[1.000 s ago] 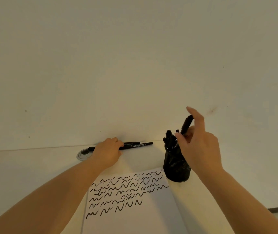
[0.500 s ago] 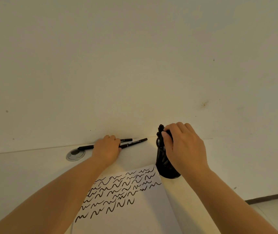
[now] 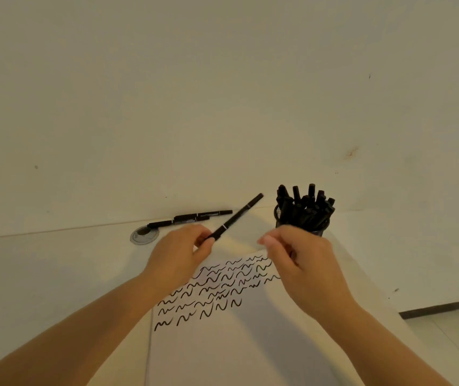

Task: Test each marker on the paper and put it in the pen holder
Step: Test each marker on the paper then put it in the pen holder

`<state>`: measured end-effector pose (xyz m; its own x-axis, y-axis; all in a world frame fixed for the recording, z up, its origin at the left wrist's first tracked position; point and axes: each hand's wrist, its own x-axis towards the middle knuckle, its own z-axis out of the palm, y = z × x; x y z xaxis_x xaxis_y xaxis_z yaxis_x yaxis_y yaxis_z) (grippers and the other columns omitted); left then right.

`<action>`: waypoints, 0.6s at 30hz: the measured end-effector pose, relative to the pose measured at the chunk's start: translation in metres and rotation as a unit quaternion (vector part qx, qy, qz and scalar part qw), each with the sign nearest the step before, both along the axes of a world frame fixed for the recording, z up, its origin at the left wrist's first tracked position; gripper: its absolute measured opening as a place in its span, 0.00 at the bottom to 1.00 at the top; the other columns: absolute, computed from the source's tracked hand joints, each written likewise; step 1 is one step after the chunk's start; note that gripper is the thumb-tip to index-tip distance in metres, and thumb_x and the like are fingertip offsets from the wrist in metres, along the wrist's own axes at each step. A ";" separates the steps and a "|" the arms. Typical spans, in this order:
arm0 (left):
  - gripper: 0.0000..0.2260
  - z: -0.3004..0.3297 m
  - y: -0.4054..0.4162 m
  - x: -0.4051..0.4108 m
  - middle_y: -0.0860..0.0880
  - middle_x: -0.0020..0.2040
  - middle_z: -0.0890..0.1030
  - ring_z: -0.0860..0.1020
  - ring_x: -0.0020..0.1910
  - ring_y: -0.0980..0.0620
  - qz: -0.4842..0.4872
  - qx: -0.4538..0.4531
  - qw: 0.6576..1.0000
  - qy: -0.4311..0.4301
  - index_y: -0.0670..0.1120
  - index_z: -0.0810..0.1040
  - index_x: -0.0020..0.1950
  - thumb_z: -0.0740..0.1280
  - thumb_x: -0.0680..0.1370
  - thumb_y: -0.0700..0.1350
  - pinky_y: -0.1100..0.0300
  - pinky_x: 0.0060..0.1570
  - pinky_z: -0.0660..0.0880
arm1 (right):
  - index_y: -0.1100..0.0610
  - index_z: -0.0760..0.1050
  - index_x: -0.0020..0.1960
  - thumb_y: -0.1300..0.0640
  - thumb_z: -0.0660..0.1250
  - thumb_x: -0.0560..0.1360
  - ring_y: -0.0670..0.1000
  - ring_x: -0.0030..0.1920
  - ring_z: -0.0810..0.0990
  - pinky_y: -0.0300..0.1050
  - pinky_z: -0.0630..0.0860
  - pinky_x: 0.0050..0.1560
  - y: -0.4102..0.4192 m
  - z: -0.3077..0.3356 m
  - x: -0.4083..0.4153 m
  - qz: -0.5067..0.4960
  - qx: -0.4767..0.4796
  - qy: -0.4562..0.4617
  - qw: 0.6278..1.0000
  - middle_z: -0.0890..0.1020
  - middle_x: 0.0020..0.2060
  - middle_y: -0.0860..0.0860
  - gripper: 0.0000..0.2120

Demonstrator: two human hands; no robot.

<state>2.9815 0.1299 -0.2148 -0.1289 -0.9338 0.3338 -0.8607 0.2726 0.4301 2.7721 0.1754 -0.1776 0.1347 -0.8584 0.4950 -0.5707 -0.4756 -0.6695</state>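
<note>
1. Black marker (image 3: pixel 236 215) pinched by left hand (image 3: pixel 178 256), tip aimed at one o'clock.
2. Right hand (image 3: pixel 303 263) loosely curled, holding nothing.
3. Pen holder (image 3: pixel 300 215) at twelve o'clock of right hand; paper (image 3: pixel 222 344) below.

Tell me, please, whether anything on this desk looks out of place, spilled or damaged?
Nothing stands out. The pen holder stands upright, full of markers; the paper lies flat with neat test squiggles. Two markers wait by the wall, and the left hand holds another marker.
</note>
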 end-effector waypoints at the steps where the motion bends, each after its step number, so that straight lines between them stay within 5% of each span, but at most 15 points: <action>1: 0.09 0.002 0.017 -0.005 0.58 0.43 0.78 0.77 0.41 0.60 -0.026 0.014 0.999 0.027 0.52 0.75 0.53 0.59 0.78 0.52 0.62 0.40 0.75 | 0.47 0.77 0.45 0.47 0.57 0.75 0.41 0.32 0.75 0.33 0.70 0.32 0.005 -0.004 0.006 0.023 0.094 -0.051 0.994 0.78 0.30 0.44 0.11; 3: 0.08 0.002 0.048 -0.012 0.58 0.41 0.79 0.77 0.39 0.60 -0.066 0.030 0.996 0.055 0.54 0.74 0.51 0.58 0.78 0.53 0.62 0.37 0.75 | 0.46 0.76 0.48 0.49 0.59 0.75 0.39 0.31 0.75 0.31 0.70 0.31 0.014 -0.015 0.014 0.051 0.192 -0.126 0.972 0.80 0.31 0.45 0.07; 7: 0.07 -0.004 0.088 -0.015 0.59 0.34 0.73 0.70 0.33 0.60 -0.129 0.025 0.991 0.036 0.54 0.70 0.50 0.54 0.79 0.52 0.65 0.32 0.63 | 0.51 0.78 0.46 0.52 0.58 0.78 0.41 0.26 0.72 0.32 0.69 0.28 0.035 -0.028 0.026 0.084 0.245 -0.216 0.941 0.79 0.27 0.46 0.10; 13: 0.12 -0.001 0.116 -0.021 0.57 0.28 0.69 0.70 0.30 0.58 -0.155 0.019 0.987 0.035 0.57 0.69 0.45 0.49 0.77 0.59 0.65 0.29 0.62 | 0.55 0.78 0.39 0.54 0.58 0.78 0.43 0.25 0.73 0.33 0.69 0.28 0.057 -0.031 0.036 0.089 0.244 -0.237 0.936 0.78 0.24 0.48 0.14; 18: 0.18 -0.003 0.125 -0.020 0.56 0.26 0.69 0.67 0.24 0.58 -0.087 -0.037 0.990 -0.100 0.51 0.72 0.42 0.48 0.75 0.59 0.64 0.22 0.60 | 0.57 0.74 0.34 0.53 0.59 0.78 0.43 0.20 0.68 0.35 0.65 0.22 0.059 -0.036 0.041 -0.012 0.270 -0.342 0.900 0.73 0.19 0.48 0.16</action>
<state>2.9613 0.2546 -0.2175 -0.3567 -0.8657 0.3512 -0.8637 0.4489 0.2293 2.8130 0.2346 -0.2141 -0.0656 -0.9972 -0.0348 0.0575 0.0310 -0.9979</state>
